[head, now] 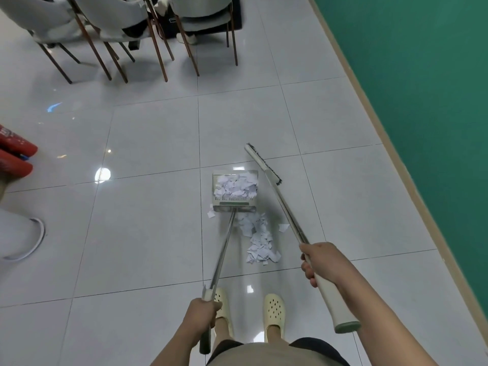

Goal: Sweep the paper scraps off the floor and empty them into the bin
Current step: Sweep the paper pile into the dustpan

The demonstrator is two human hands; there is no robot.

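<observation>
A metal dustpan (234, 206) stands on the tiled floor ahead of my feet, its tray full of white paper scraps (235, 186). My left hand (197, 317) grips the end of its long metal handle. More paper scraps (258, 241) lie in a loose pile on the floor just behind and right of the pan. My right hand (320, 261) grips the broom handle; the broom head (262, 163) is beside the pan's right side, bristles facing away from it. No bin is in view.
Several chairs (148, 35) with thin legs stand at the far end. A green wall (422, 88) with a beige skirting runs along the right. Red objects (15, 157) sit at the left edge, near a grey leg and shoe (23, 233).
</observation>
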